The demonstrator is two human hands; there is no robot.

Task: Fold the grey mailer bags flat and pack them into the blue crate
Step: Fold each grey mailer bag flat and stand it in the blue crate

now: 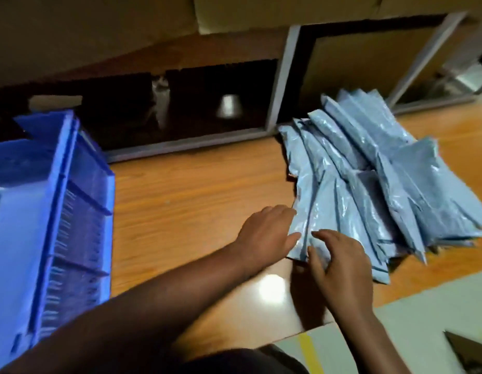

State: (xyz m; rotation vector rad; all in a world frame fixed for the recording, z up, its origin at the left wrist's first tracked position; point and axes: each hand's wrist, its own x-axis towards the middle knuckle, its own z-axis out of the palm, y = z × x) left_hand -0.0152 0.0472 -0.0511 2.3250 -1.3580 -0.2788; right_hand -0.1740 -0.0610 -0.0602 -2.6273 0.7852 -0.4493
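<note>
From my feed I see the left hand (264, 233) lying flat on the wooden worktop (194, 190), fingers straight and close together, their tips touching the left edge of the nearest of the grey mailer bags (369, 184). The right hand (339, 263) comes in from the lower right with fingers loosely spread and slightly bent, fingertips resting on the near corner of that same bag; I cannot tell whether it pinches the plastic or only presses on it. The bags lie in a loose fanned heap on the right half of the worktop, overlapping one another, their glossy surfaces catching the light. The blue crate (53, 211) stands at the left edge of the view, well apart from the heap, its ribbed side wall facing the hands; what lies inside it I cannot make out. Behind the worktop runs a grey metal frame (283, 85) with cardboard (364, 66) behind it.
</note>
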